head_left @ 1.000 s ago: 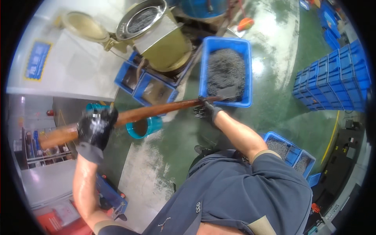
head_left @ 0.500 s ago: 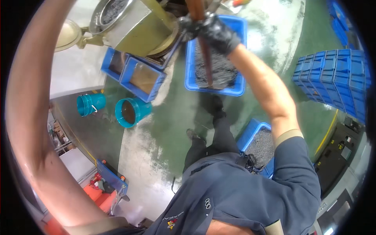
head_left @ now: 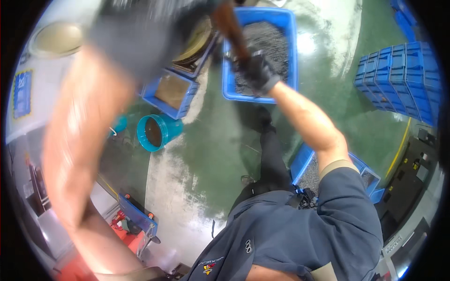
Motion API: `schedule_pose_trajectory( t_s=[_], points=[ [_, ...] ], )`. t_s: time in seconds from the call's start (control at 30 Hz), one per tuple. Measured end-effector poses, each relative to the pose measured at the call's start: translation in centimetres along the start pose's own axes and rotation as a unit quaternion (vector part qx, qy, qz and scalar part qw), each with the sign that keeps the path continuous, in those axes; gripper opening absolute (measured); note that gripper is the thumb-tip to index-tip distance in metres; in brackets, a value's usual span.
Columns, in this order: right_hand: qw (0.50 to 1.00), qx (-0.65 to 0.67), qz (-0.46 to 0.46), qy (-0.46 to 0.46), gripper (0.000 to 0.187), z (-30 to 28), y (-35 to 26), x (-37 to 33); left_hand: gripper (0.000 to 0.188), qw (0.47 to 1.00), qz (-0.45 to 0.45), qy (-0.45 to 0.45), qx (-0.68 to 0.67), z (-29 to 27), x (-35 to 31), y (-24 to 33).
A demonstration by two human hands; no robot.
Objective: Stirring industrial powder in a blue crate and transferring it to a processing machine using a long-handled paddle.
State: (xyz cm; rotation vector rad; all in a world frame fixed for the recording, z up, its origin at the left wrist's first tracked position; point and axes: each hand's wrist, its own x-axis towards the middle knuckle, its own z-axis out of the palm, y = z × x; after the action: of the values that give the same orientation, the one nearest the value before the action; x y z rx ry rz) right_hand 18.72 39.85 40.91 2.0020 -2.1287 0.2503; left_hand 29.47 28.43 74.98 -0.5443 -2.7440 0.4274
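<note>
My right hand [head_left: 258, 74], in a black glove, is closed around a long reddish-brown shaft [head_left: 233, 29]. Its grip is over a blue tub [head_left: 294, 58] with small dark grey pieces [head_left: 265, 40] inside. The shaft's lower end is hidden behind my right glove, so I cannot tell what tool it is. At the upper left my left hand [head_left: 140, 40], in a dark glove, is smeared by motion and close to the camera. It reaches toward the shaft's upper end, but its fingers do not show clearly.
Left of the tub stand a smaller blue bin [head_left: 185, 105] with brown contents and a teal bucket [head_left: 161, 133]. An olive machine part [head_left: 199, 42] shows behind my left glove. Stacked blue crates [head_left: 398, 82] stand at right; another blue bin [head_left: 302, 161] is beside my leg.
My left forearm has swung inward, bringing its blurred glove into view before the machine. My right hand has come lower and nearer with the shaft, which now slants differently.
</note>
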Motion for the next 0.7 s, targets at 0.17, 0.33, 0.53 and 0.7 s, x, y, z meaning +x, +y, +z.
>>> schedule_pose_trajectory(
  t_s=[0.17, 0.33, 0.53, 0.7],
  points=[
    [0.507, 0.787, 0.351, -0.017, 0.033, -1.5, -16.7, -6.7, 0.033, 0.918, 0.010, -0.290, 0.271, -8.0, -13.6, 18.7],
    [0.894, 0.435, -0.002, 0.105, 0.030, 2.7, -25.8, -12.5, 0.051, 0.863, -0.276, -0.411, 0.099, -6.2, -26.1, 34.7],
    [0.916, 0.395, 0.013, 0.061, 0.029, -0.8, -27.5, -7.8, 0.051, 0.828, -0.278, -0.390, 0.292, -10.7, -27.8, 30.3],
    [0.898, 0.412, 0.128, 0.085, 0.027, 1.4, -20.0, -2.1, 0.005, 0.870, -0.318, -0.346, 0.150, -11.2, -16.2, 14.2]
  ],
)
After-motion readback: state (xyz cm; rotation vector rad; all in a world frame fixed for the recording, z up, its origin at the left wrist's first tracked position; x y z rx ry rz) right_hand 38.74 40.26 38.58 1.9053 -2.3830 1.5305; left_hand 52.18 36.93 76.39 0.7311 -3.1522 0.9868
